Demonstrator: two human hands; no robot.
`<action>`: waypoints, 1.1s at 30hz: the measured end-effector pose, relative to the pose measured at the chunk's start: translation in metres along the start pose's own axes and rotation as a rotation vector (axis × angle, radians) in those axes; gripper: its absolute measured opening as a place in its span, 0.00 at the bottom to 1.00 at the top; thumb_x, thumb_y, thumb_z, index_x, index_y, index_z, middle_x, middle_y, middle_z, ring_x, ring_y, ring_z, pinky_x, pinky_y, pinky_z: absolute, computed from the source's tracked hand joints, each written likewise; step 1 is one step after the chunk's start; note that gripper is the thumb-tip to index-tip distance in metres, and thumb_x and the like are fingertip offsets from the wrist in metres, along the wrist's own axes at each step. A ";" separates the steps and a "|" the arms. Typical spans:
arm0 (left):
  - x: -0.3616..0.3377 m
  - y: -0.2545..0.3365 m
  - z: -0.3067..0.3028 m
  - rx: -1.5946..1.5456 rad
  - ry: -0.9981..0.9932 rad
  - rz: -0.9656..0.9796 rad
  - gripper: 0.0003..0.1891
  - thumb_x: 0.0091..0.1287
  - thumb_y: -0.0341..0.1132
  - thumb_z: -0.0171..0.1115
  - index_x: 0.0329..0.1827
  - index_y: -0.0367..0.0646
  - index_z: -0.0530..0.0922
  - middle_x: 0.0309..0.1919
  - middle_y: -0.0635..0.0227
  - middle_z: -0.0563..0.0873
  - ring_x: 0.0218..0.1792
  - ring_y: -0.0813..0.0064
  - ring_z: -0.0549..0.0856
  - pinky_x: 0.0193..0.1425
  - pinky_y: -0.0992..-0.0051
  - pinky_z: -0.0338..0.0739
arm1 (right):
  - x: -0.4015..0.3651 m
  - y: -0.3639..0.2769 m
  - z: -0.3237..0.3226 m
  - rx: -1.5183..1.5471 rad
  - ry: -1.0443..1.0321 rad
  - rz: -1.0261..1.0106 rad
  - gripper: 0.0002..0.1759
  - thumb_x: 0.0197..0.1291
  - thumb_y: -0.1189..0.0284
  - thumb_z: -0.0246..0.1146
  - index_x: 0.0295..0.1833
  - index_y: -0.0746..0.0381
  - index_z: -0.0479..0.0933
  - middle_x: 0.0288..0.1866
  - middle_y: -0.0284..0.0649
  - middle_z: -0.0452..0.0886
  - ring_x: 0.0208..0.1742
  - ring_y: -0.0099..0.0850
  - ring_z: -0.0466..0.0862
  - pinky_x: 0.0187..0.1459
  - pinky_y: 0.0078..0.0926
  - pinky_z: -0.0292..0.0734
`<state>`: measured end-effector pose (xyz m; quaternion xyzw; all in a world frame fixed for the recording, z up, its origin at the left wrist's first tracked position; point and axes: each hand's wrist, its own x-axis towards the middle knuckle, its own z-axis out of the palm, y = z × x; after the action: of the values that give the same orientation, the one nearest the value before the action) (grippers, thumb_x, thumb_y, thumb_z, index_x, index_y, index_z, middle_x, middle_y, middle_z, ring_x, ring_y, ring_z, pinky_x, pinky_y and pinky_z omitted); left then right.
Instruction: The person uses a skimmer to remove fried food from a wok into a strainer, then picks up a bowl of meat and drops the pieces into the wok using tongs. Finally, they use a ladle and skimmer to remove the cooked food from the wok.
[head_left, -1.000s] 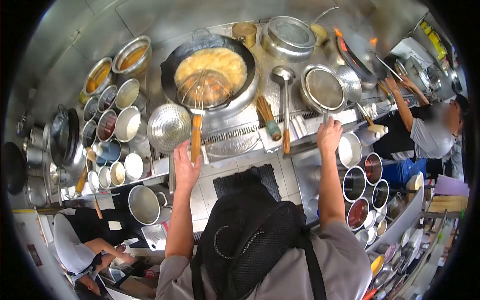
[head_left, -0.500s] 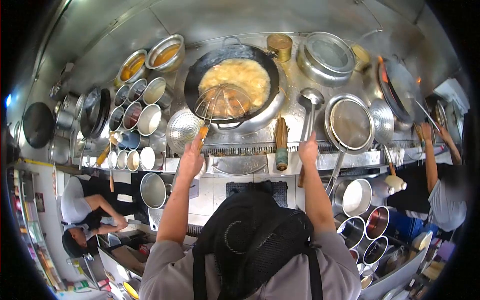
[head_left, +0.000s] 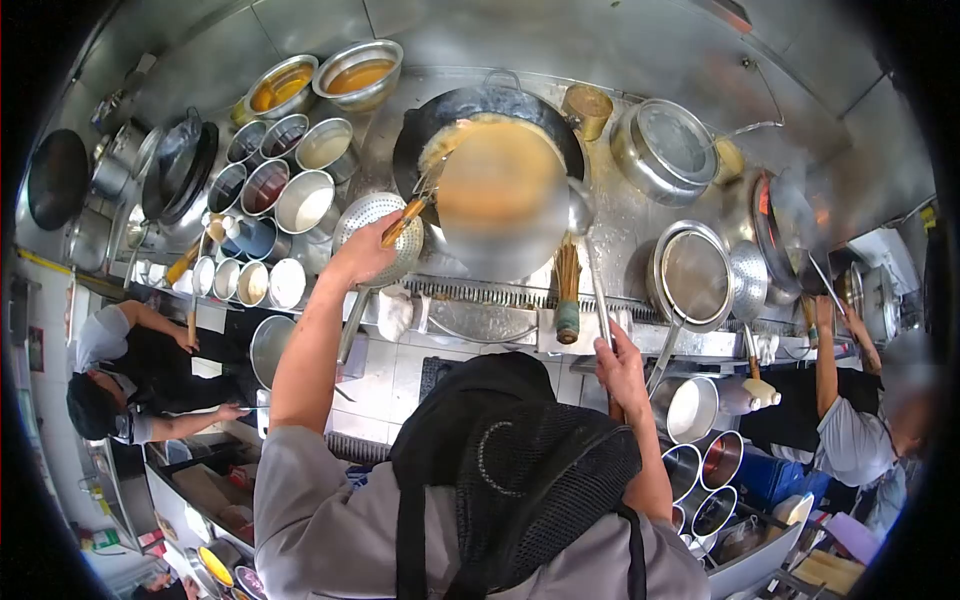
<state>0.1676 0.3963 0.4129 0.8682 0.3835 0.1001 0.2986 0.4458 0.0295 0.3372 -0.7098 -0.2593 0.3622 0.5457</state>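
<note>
My left hand (head_left: 365,252) is closed around the wooden handle (head_left: 405,220) of a wire skimmer, whose head reaches into the black wok (head_left: 420,140). Pale, foamy oil (head_left: 450,140) fills the wok. A blurred patch covers its middle and front, so the skimmer's basket and any food there cannot be made out. In my right hand (head_left: 622,372) is a long-handled ladle (head_left: 599,275), its bowl against or just beside the wok's right rim. A perforated metal skimmer (head_left: 372,225) lies by my left hand. Right of the wok's front stands a bamboo brush (head_left: 567,300).
Metal seasoning pots (head_left: 305,200) and two bowls of orange-yellow liquid (head_left: 360,75) stand left of the wok. To the right are a lidded pot (head_left: 665,145) and a round sieve (head_left: 697,275). Co-workers (head_left: 860,430) stand on both sides, one at a smoking wok.
My left hand has moved forward with the wire skimmer. The ladle's bowl has come left to the wok's rim, while my right hand sits lower. The left co-worker's arms have spread apart.
</note>
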 end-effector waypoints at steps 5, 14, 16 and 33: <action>0.003 -0.019 -0.006 -0.138 -0.036 -0.028 0.32 0.67 0.31 0.62 0.76 0.48 0.68 0.58 0.50 0.84 0.56 0.61 0.83 0.63 0.69 0.74 | 0.026 -0.039 0.045 -0.005 -0.091 0.014 0.25 0.73 0.68 0.57 0.70 0.68 0.69 0.23 0.29 0.72 0.17 0.18 0.68 0.17 0.22 0.64; -0.009 -0.019 -0.017 -0.374 -0.112 -0.079 0.35 0.65 0.29 0.59 0.78 0.40 0.65 0.58 0.55 0.84 0.56 0.68 0.82 0.64 0.73 0.72 | 0.123 0.010 0.080 -0.886 0.215 -0.543 0.15 0.72 0.68 0.56 0.54 0.69 0.73 0.25 0.42 0.77 0.20 0.28 0.78 0.23 0.35 0.76; -0.006 -0.026 -0.018 -0.391 -0.121 -0.060 0.35 0.64 0.28 0.57 0.79 0.40 0.64 0.54 0.61 0.85 0.50 0.72 0.82 0.59 0.76 0.74 | 0.105 -0.033 0.094 -0.663 0.097 -0.284 0.13 0.72 0.68 0.57 0.52 0.68 0.73 0.26 0.42 0.77 0.21 0.27 0.77 0.22 0.33 0.75; 0.019 -0.049 -0.019 -0.573 -0.245 -0.082 0.38 0.68 0.28 0.60 0.82 0.44 0.58 0.29 0.76 0.75 0.24 0.84 0.71 0.25 0.79 0.66 | 0.068 -0.066 0.073 0.058 -0.182 0.186 0.10 0.72 0.68 0.58 0.40 0.63 0.72 0.26 0.32 0.71 0.18 0.21 0.70 0.17 0.24 0.66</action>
<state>0.1436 0.4444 0.3982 0.7380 0.3355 0.0865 0.5790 0.4300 0.1422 0.3748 -0.6790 -0.2300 0.4815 0.5042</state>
